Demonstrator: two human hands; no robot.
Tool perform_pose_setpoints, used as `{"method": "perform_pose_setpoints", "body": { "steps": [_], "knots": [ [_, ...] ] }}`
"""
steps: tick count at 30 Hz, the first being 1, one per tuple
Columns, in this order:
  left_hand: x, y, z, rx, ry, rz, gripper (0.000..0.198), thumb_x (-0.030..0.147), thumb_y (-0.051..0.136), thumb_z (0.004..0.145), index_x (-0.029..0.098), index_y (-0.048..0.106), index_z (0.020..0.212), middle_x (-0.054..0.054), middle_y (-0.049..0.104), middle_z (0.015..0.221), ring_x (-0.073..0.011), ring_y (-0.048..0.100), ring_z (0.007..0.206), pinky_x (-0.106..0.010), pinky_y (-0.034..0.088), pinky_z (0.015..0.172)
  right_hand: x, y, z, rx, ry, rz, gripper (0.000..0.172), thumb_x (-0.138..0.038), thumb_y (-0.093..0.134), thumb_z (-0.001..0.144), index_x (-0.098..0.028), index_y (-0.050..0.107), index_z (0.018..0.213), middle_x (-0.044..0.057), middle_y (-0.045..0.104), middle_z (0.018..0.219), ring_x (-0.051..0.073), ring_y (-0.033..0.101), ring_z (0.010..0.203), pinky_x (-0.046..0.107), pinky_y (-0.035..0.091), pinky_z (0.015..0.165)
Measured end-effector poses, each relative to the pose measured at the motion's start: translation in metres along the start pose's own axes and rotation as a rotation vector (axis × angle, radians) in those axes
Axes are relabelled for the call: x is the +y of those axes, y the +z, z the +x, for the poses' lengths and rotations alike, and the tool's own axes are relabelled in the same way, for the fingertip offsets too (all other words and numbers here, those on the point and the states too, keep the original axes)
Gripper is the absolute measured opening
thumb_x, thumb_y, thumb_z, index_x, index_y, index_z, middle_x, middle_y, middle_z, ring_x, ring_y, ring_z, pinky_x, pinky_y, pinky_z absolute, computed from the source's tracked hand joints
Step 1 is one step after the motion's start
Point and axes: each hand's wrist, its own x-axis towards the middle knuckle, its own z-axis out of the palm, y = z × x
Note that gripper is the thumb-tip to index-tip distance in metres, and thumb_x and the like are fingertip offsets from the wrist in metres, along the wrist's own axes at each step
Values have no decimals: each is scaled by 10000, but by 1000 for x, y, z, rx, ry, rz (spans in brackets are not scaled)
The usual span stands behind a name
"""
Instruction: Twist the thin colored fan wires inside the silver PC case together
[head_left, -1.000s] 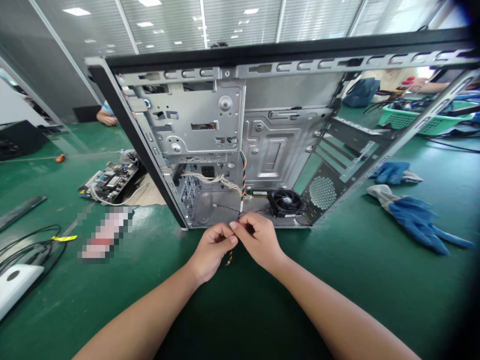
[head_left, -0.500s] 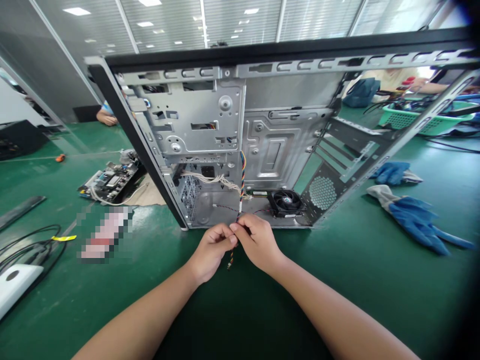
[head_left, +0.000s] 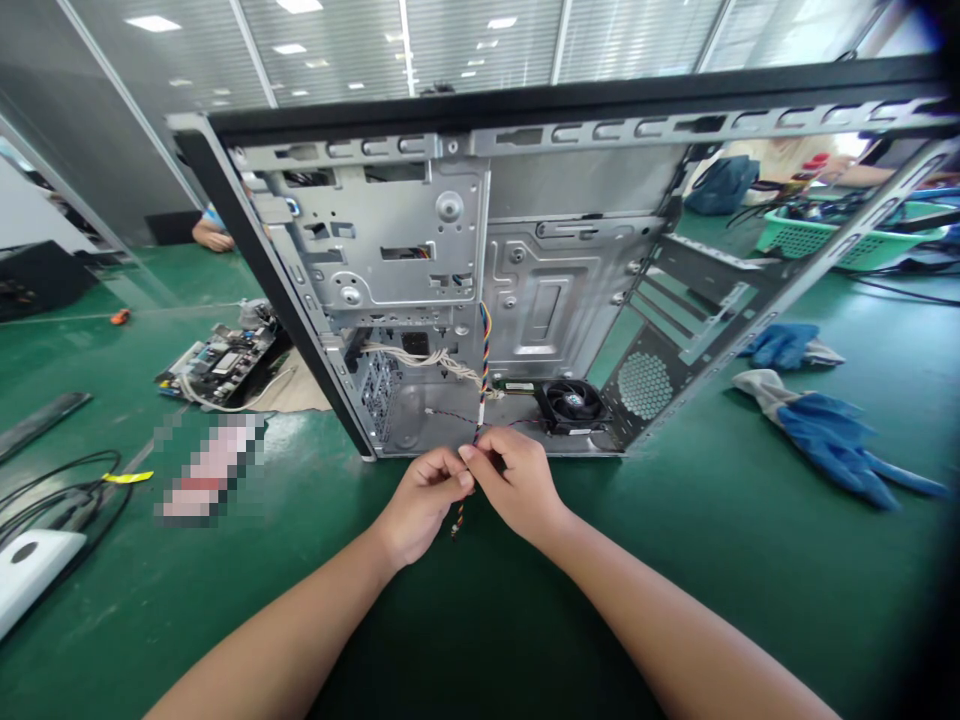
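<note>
Prob. main risk: a hard tug on the cable could strain it or chafe it on the lower edge of the case, since it runs from inside to out front. L hand & R hand pinched nearly closed, cable btwn fingertips; its free end dangles below them, over desk.

The twisted cable is banded in orange, yellow, blue and black; the wire bundle is coloured off-white. The computer case is finished in silver-grey and edged in black, its vent patterned as a honeycomb. The fan is coloured black. The tabletop is coloured deep green; the basket is tinted paler green and pierced in a grid. Each glove is divided into blue and whitish grey.
</note>
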Motion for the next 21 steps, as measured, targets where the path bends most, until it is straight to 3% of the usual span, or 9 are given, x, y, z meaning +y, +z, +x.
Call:
{"method": "perform_pose_setpoints", "body": {
  "steps": [14,21],
  "knots": [
    [-2,0,0,32,40,58,201,161,752,722,146,559,667,15,572,705,-131,538,755,-262,373,743,-2,1,-2,62,-10,-23,210,-210,596,834,-195,499,648,-28,497,578,110,451,540,241,345,537],
    [-1,0,0,-6,16,27,177,179,736,745,142,578,677,18,547,670,-110,484,695,-247,349,700,-3,0,0,-27,32,32,232,-193,556,854,-196,489,632,-19,528,595,118,481,574,244,356,566]
  ]
}}
